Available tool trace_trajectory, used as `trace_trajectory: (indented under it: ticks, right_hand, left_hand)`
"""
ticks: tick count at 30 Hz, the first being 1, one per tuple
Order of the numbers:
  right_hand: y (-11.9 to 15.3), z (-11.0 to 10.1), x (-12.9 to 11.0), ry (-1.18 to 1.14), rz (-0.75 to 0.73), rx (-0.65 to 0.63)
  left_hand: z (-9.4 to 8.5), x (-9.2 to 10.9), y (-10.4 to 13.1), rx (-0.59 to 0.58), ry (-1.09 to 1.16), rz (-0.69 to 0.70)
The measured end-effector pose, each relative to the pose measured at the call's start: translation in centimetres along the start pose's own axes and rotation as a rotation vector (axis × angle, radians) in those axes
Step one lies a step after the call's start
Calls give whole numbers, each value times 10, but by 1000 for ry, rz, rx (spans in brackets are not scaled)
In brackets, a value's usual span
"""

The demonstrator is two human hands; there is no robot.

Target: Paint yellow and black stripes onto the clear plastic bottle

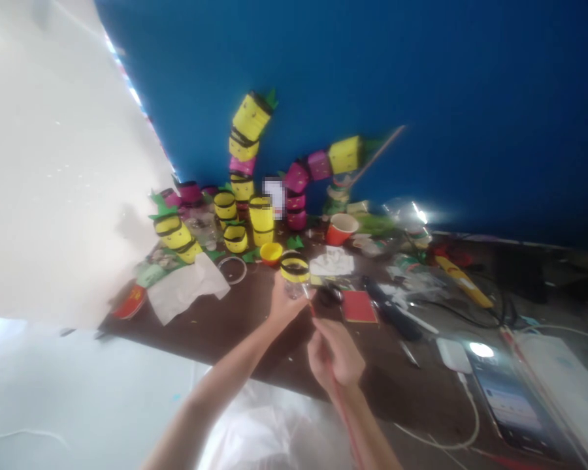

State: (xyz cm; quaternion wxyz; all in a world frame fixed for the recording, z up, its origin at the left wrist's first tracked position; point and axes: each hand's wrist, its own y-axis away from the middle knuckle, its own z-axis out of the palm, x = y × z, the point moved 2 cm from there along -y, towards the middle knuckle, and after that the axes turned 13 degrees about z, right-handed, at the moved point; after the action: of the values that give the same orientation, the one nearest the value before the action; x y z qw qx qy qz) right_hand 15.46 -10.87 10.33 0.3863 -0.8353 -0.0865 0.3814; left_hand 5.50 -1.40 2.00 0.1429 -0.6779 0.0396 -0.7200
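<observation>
A clear cup with a yellow and black band round its top (294, 269) is held over the dark table (225, 336). Round its lower part my left hand (287, 301) is wrapped. My right hand (336, 352) is closed on a thin red-handled brush (327, 356), whose tip touches or nearly touches the cup's lower right side. Part of the cup is hidden by my left fingers. Just behind the cup is a small yellow bowl (271, 253).
Stacked yellow and magenta cups (242, 186) stand along the blue wall. White paper (189, 287) lies left; a red-orange cup (342, 228) stands behind. To the right are a red square (359, 307), a yellow cutter (464, 282), cables and a phone (512, 398).
</observation>
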Motion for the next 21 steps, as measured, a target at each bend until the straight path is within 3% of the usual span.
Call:
trace_trajectory:
  ticks: [21]
  right_hand:
    - [0, -2, 0, 12, 33, -30]
  left_hand:
    - [0, 1, 1, 10, 30, 24]
